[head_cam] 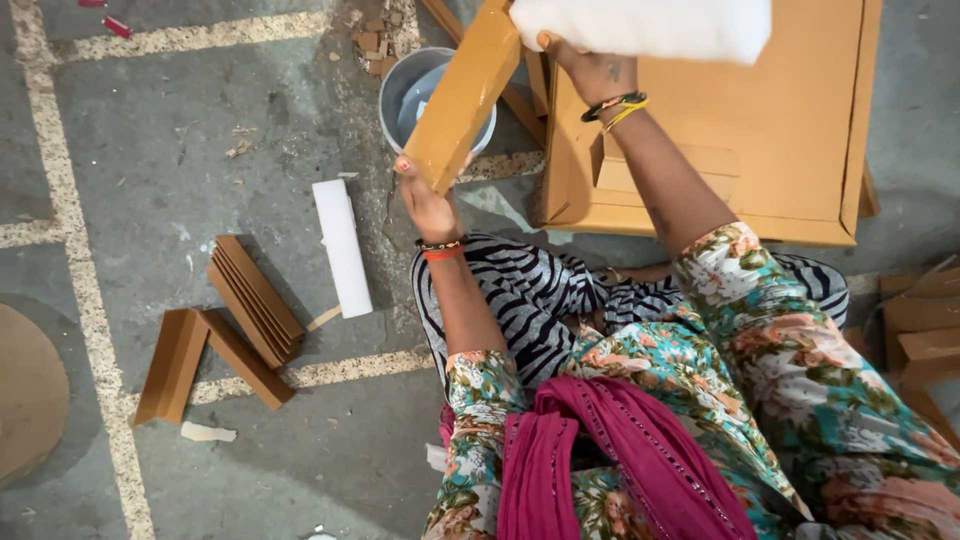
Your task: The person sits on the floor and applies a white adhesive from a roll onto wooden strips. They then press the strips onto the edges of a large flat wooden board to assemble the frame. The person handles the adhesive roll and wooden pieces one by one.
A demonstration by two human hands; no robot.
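Left hand [428,205] grips cardboard strip [462,95]; right hand [590,68] — fingers hidden — under white foam block [645,25].

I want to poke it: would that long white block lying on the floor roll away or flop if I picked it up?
The white block has flat sides and square edges, so it would probably slide, not roll. It lies perfectly straight, so it likely stays stiff. It looks like foam, so probably light and easy to dent.
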